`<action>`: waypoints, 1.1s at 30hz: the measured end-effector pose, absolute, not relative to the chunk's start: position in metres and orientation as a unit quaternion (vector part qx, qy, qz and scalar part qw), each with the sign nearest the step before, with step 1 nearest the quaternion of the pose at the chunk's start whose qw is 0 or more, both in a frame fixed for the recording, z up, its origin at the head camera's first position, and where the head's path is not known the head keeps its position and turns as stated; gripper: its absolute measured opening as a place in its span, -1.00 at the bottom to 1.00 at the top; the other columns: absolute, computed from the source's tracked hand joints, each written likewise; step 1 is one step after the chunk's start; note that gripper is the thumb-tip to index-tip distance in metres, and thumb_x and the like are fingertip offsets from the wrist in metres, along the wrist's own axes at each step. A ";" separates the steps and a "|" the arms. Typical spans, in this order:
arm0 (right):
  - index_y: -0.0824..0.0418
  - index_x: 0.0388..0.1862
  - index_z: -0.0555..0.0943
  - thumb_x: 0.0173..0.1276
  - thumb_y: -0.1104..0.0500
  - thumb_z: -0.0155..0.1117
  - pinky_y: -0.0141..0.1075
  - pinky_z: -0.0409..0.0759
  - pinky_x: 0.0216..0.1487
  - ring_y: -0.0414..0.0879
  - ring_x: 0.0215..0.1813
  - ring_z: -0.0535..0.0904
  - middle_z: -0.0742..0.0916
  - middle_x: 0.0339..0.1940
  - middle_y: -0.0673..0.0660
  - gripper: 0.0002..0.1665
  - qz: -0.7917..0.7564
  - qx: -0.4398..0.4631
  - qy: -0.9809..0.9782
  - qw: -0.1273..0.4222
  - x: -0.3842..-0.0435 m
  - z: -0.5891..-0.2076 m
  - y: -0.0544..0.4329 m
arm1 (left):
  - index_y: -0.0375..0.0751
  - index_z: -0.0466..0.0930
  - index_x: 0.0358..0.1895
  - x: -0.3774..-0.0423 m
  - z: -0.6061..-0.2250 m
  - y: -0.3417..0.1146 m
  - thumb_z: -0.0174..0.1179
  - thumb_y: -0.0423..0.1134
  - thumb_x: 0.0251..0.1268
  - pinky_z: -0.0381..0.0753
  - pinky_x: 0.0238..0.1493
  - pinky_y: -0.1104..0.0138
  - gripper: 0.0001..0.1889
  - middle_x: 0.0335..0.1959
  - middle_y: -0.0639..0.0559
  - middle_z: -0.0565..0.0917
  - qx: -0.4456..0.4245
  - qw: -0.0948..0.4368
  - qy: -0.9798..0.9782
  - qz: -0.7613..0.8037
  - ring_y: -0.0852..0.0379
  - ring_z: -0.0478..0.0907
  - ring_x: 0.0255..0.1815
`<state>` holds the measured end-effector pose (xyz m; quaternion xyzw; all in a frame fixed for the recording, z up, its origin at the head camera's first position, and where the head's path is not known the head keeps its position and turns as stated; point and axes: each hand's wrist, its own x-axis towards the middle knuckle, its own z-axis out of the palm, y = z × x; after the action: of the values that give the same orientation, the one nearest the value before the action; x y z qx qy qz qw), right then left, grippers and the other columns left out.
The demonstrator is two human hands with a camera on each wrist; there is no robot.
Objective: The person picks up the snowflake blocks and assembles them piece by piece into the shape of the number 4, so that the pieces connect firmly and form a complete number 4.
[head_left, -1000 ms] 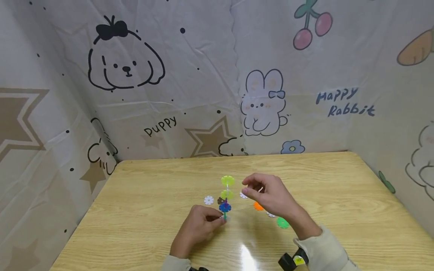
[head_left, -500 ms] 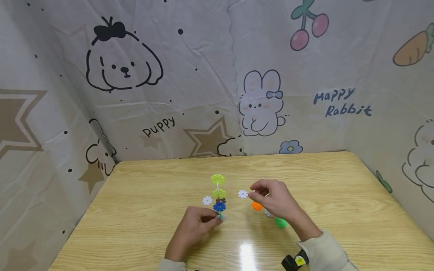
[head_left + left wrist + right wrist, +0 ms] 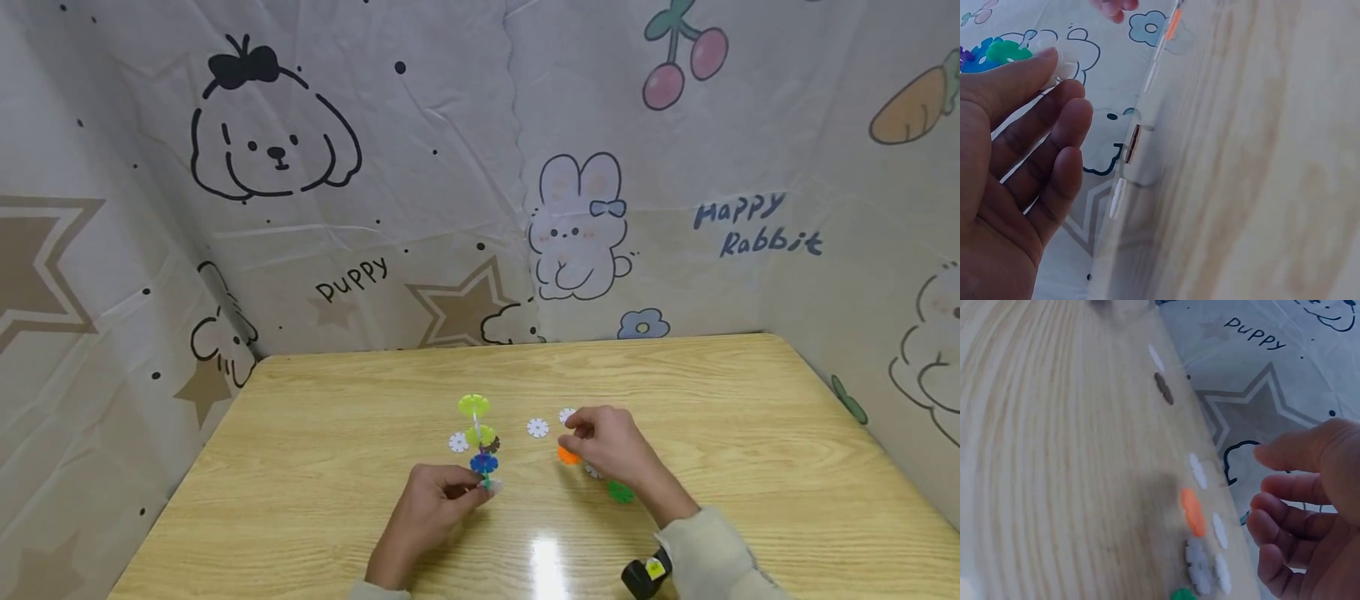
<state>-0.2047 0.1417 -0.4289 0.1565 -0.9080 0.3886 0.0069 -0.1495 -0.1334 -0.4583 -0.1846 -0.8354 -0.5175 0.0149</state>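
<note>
My left hand (image 3: 435, 504) pinches a clear notched disc (image 3: 492, 487) between thumb and fingers at the bottom of a stack of interlocking snowflake discs. In the left wrist view, a green disc (image 3: 1009, 51) and a blue disc (image 3: 985, 56) join onto the clear one. Above them in the head view rise a blue disc (image 3: 484, 463) and two yellow discs, the top yellow one (image 3: 473, 405) highest. My right hand (image 3: 611, 442) hovers beside the loose orange disc (image 3: 568, 455). Its thumb and fingers are bent loosely and apart, with nothing between them in the right wrist view.
Several loose discs lie on the wooden table (image 3: 337, 450): white (image 3: 458, 442) and brown (image 3: 492, 444) behind the stack, white (image 3: 537, 428) at centre, green (image 3: 620, 492) below the right hand. A grey disc (image 3: 1197, 565) lies near the orange one. A printed cloth (image 3: 375, 167) stands behind.
The stack has shifted left and leans slightly left at its top, still in my left hand. My right hand has moved right and down, away from the central white disc, uncovering another white one behind.
</note>
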 end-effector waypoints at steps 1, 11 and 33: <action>0.40 -0.13 0.72 0.26 0.24 0.43 -0.26 0.56 -0.32 -0.15 -0.38 0.53 0.67 -0.43 0.00 -0.74 0.381 0.157 -0.911 0.006 -0.206 -0.431 0.142 | -0.09 0.83 -0.36 -0.149 -0.459 -0.133 0.40 -0.18 0.27 0.59 -0.49 0.38 -0.89 -0.51 0.23 0.70 -0.186 0.020 -0.835 -0.517 0.28 0.55 -0.54; 0.32 -0.19 0.75 0.22 0.22 0.43 -0.22 0.56 -0.35 -0.13 -0.39 0.52 0.67 -0.43 0.03 -0.78 0.312 0.128 -0.941 -0.001 -0.214 -0.443 0.141 | -0.16 0.80 -0.35 -0.145 -0.462 -0.133 0.41 -0.24 0.26 0.60 -0.52 0.38 -0.92 -0.57 0.07 0.70 -0.182 0.079 -0.823 -0.532 0.26 0.56 -0.57; 0.28 -0.33 0.68 0.13 0.17 0.48 -0.18 0.56 -0.38 -0.06 -0.38 0.51 0.66 -0.40 0.08 -0.78 0.239 0.082 -0.965 -0.064 -0.216 -0.444 0.130 | -0.12 0.81 -0.37 -0.141 -0.464 -0.134 0.42 -0.23 0.23 0.60 -0.50 0.37 -0.93 -0.56 0.27 0.67 -0.162 0.095 -0.838 -0.512 0.31 0.55 -0.56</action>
<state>-0.2165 0.1303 -0.4438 0.0819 -0.9654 0.2393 -0.0636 -0.1412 -0.1344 -0.4645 -0.1622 -0.8380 -0.5122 0.0953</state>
